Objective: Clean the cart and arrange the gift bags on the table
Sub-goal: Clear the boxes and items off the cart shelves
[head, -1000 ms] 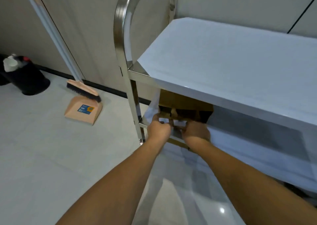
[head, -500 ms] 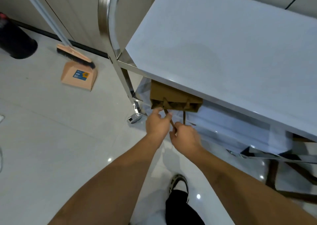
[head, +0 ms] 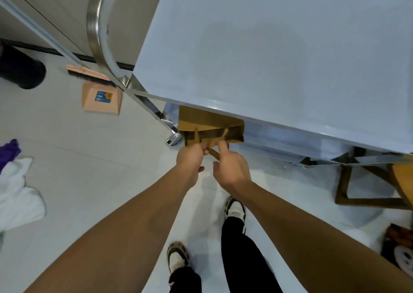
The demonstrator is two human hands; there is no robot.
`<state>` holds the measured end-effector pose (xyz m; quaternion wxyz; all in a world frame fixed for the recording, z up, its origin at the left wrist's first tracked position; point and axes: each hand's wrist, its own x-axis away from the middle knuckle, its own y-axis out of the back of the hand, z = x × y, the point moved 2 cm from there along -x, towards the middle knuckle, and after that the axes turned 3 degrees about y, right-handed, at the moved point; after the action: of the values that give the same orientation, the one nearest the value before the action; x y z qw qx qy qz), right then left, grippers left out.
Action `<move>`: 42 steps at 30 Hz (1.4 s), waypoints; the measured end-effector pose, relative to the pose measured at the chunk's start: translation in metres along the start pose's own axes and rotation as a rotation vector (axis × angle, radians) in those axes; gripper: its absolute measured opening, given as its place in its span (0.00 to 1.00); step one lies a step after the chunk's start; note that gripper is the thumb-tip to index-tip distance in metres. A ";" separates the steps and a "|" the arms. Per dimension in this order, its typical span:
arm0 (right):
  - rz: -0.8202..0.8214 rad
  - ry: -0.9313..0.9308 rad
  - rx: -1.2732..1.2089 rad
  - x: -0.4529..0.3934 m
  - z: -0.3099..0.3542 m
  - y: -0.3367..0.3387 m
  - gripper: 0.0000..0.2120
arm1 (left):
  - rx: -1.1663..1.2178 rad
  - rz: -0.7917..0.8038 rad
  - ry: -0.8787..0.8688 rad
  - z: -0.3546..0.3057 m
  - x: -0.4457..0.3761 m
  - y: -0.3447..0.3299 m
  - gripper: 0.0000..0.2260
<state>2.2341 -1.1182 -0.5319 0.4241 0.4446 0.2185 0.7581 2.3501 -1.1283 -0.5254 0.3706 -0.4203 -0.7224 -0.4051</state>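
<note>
The brown paper gift bag [head: 210,125] is sitting half under the cart's top shelf [head: 279,53], directly ahead of both hands, left hand [head: 190,156] and right hand [head: 230,165] each pinching its handles equally near.

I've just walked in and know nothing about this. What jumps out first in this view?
Two bare arms reach forward to a brown paper gift bag poking out from under the cart's pale top shelf; the left hand and right hand meet at its handles. A peach dustpan with a brush lies on the floor to the left, near the cart's shiny metal handle, and crumpled white cloth sits at the far left edge.
</note>
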 end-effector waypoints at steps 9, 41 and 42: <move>-0.073 0.032 -0.092 0.036 0.041 0.070 0.16 | -0.026 0.172 0.043 -0.063 0.112 0.009 0.13; -0.999 -0.482 -0.461 0.599 -0.013 0.180 0.08 | -1.317 0.738 -1.307 0.147 0.543 -0.021 0.19; -1.030 -0.494 -0.489 0.623 -0.023 0.176 0.10 | -1.428 0.800 -1.338 0.168 0.554 -0.034 0.25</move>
<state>1.9828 -0.6917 -0.1146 0.8630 0.3342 0.1203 0.3592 2.0806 -0.8181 -0.1163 -0.3298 -0.8859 -0.1824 -0.2704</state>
